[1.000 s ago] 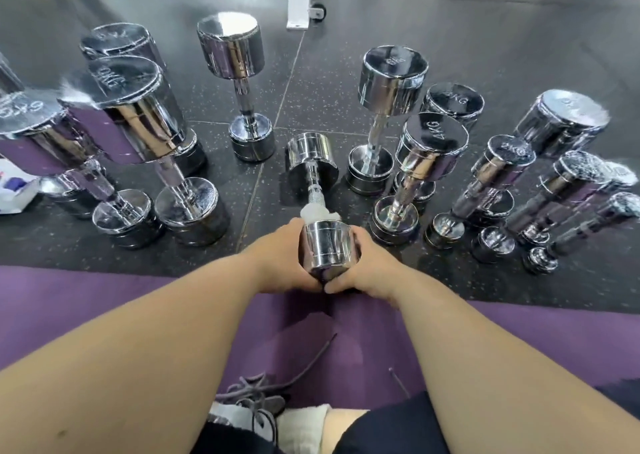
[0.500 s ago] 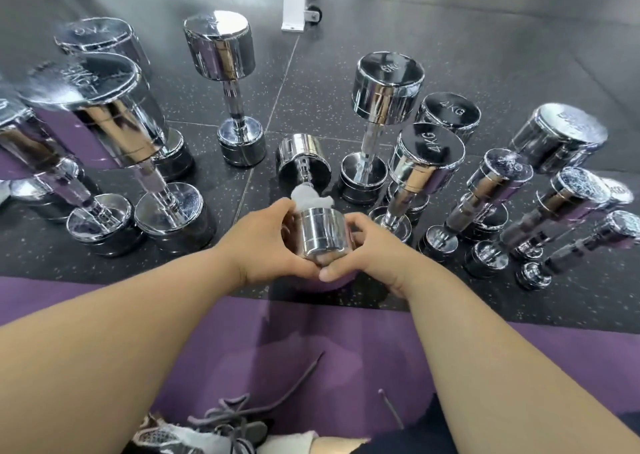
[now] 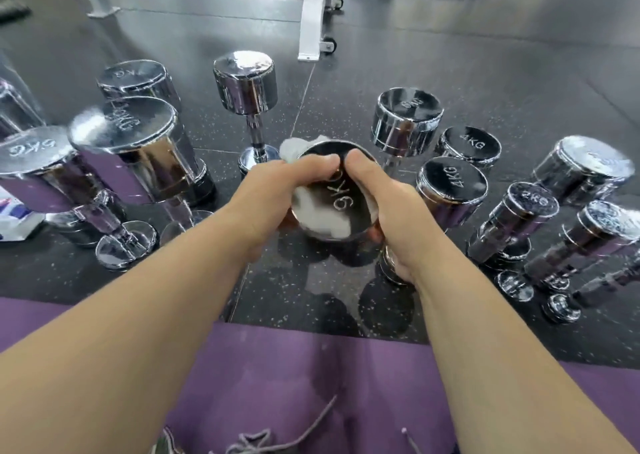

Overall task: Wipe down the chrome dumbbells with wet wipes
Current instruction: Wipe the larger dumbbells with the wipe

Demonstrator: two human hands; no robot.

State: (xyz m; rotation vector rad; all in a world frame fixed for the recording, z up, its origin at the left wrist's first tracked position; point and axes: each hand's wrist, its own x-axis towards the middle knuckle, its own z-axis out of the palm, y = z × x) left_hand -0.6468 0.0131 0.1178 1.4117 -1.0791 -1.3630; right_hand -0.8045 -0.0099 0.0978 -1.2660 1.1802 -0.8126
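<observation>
A chrome dumbbell [image 3: 337, 204] stands upright in the middle of the view, its round end face turned up at me. My left hand [image 3: 277, 197] grips the left side of that head, thumb on top. My right hand [image 3: 391, 207] grips the right side, thumb on the far rim. A white wet wipe [image 3: 292, 148] sticks out behind the head by my left fingers; its reflection shows on the face. The handle and lower head are hidden beneath.
Several chrome dumbbells stand on end on the dark rubber floor, large ones at left [image 3: 128, 142], smaller ones at right [image 3: 450, 183]. A wipes packet [image 3: 14, 218] lies at the far left edge. A purple mat [image 3: 311, 384] runs under my arms. A white machine leg [image 3: 311, 20] stands behind.
The dumbbell lay flat, pointing away from me; both hands have tipped it upright, so its end face now points up. The view has shifted forward.
</observation>
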